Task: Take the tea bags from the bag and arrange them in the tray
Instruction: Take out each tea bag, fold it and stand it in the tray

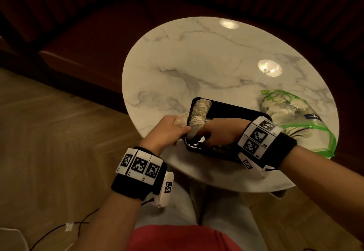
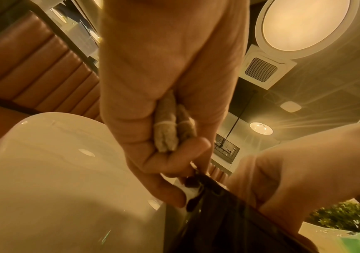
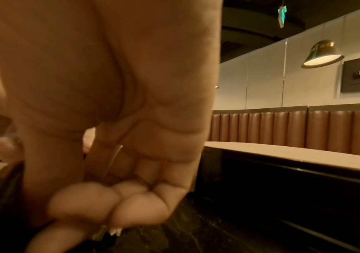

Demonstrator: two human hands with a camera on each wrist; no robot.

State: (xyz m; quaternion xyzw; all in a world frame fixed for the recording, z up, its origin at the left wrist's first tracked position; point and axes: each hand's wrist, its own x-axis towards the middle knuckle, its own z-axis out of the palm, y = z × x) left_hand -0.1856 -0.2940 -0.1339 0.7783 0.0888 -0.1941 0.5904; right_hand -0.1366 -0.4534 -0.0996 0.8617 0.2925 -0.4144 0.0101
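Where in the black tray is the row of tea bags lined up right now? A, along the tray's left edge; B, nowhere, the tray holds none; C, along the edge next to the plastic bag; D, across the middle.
A: in the head view the row of tea bags runs along the left wall of the black tray, far from the plastic bag on the right.

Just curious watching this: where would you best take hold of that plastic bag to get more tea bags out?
Probably at the green zip edge of the plastic bag, coming from above on the side facing the tray; the bag lies slumped on the table, so its stiffer rim gives the firmest grip.
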